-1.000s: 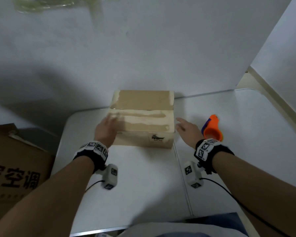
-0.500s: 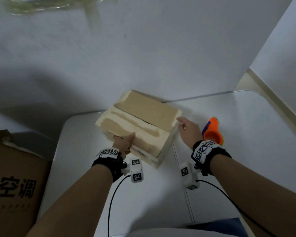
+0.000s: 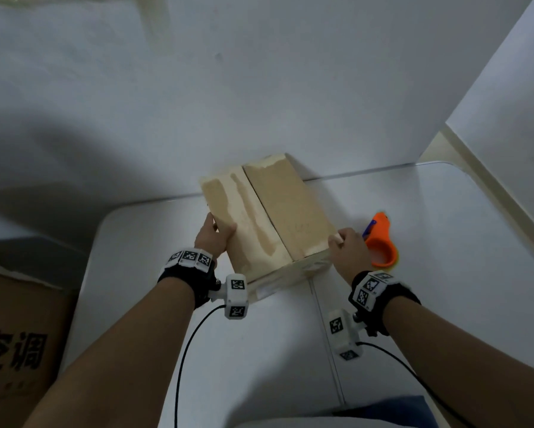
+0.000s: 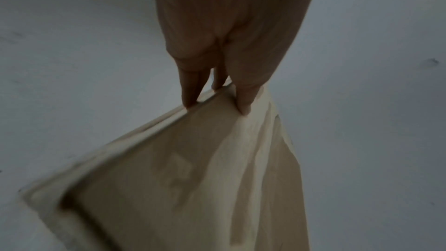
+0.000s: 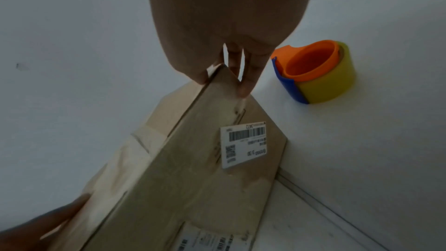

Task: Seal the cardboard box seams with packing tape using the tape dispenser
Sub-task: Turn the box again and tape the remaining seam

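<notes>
A cardboard box with closed flaps and old tape marks sits on the white table, its centre seam running away from me. My left hand grips the box's left edge, thumb on top. The left wrist view shows those fingers down the side of the box. My right hand holds the near right corner. In the right wrist view it pinches that corner of the box. The orange tape dispenser with yellow tape lies just right of it, also visible as the dispenser.
A large brown carton with printed characters stands off the table's left edge. A white wall rises right behind the box. A seam splits the tabletop. Cables trail from both wrist cameras.
The box has turned about a quarter turn, so its seam now points away from me. My left hand shifted to the left edge; my right hand closed on the near right corner.
</notes>
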Tool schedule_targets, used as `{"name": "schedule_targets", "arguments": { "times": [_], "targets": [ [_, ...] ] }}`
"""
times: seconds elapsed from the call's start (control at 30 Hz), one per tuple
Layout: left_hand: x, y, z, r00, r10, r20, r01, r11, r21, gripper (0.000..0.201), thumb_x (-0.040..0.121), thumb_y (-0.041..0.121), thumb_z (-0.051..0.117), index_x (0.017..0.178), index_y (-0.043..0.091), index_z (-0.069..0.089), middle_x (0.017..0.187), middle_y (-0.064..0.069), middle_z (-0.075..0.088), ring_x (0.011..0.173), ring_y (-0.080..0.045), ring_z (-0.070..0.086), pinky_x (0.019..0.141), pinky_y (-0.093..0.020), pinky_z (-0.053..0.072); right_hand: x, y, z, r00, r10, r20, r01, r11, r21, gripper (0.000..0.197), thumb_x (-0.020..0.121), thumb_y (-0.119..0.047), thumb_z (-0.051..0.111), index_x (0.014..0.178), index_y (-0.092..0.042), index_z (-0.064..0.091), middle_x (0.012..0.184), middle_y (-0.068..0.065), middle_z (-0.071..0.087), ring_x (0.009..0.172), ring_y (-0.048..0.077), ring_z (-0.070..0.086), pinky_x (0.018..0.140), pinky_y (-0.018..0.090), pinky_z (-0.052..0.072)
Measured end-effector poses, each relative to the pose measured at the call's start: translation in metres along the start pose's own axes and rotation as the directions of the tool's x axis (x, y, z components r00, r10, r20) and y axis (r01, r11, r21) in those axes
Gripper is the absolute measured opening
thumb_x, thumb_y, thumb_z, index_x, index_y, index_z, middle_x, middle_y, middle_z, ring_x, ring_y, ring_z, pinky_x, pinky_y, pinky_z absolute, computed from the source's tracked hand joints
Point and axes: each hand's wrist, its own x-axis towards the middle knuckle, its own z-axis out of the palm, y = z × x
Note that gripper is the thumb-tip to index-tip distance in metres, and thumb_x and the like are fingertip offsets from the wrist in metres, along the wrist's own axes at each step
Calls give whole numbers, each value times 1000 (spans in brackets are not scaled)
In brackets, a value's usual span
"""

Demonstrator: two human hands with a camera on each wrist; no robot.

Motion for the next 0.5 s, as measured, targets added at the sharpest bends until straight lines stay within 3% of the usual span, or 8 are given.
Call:
{"name": "schedule_targets", "arguments": {
  "times": [0.07,0.17,0.27,0.33,0.4,0.47,0.5],
  "targets": [
    [23,-8,6,999,32,-33,-29,997,66,52,66,57,62,113,43,47,111,0,65,102,-30,63,88,-50,54,6,-4,-1,1000,23,10,-24,999,49,33,87,-26,48,112,-5,56,110,18,59,89,32,59,78,37,50],
    [19,10,11,995,68,-73,-56,985,162,49,79,50,58,121,29,45,113,-6,63,101,-31,61,88,-51,53,16,-17,-2,996,62,60,-65,996,56,39,88,-25,54,121,-4,51,121,17,52,105,36,55,91,41,47],
    [24,13,7,993,72,-90,-54,979,194,50,81,51,55,121,24,44,112,-8,62,98,-31,61,87,-52,53,18,-19,-2,996,38,83,-44,996,71,36,93,-32,50,117,-4,53,117,17,56,108,34,55,89,36,44],
    [30,7,3,994,74,-79,-57,979,198,58,71,62,55,119,31,44,113,-5,64,99,-32,62,88,-51,54,18,-9,0,999,-7,37,4,996,89,31,96,-32,47,106,-4,57,107,18,60,101,34,57,80,31,39],
    [35,2,1,993,93,-68,-77,976,204,56,71,63,55,118,34,45,112,-2,65,101,-30,63,90,-50,53,17,3,2,1000,-29,-8,29,999,42,33,96,-34,48,105,-3,58,108,14,57,101,30,55,82,28,37],
    [28,6,1,990,121,-79,-100,968,230,54,77,60,55,123,33,44,113,-1,64,103,-29,62,91,-49,52,16,10,-1,986,-31,-164,37,999,33,31,96,-28,51,109,-1,59,111,15,54,99,30,51,87,33,43],
    [25,8,2,989,127,-81,-103,964,246,55,79,59,54,125,31,43,115,-1,64,104,-29,61,92,-48,52,14,11,-1,970,-4,-242,29,995,100,24,93,-15,51,106,3,62,107,20,57,94,33,51,83,38,49]
  ]
}}
